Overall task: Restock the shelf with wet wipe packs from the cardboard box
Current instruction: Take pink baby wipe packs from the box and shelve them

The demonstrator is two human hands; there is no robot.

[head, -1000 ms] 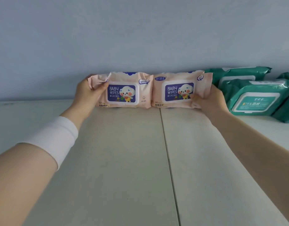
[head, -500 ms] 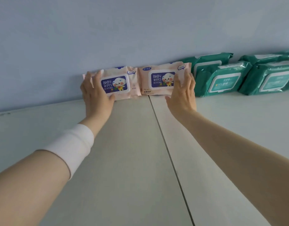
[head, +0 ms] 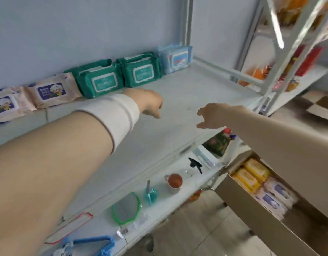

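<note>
Two pink baby wipe packs (head: 50, 92) lean against the back wall at the left of the white shelf (head: 170, 100). Beside them stand two green packs (head: 102, 80) and a light blue pack (head: 178, 59). My left hand (head: 150, 102) hovers over the shelf with loosely curled fingers, holding nothing. My right hand (head: 213, 115) hangs near the shelf's front edge, fingers spread and empty. The cardboard box (head: 252, 209) sits low on the right with yellow packs (head: 252, 174) and pale purple packs (head: 274, 196) inside.
A lower shelf (head: 200, 182) carries a cup (head: 175, 182), a teal bottle (head: 150, 194), a green-rimmed mirror (head: 126, 207) and a black sprayer (head: 195, 164). A second rack (head: 281, 58) with orange and red goods stands at right. A flat carton (head: 322, 108) lies on the floor.
Both hands have let go of the pink packs and drawn back from the wall. The view has swung right and down, bringing the box and lower shelf into sight.
</note>
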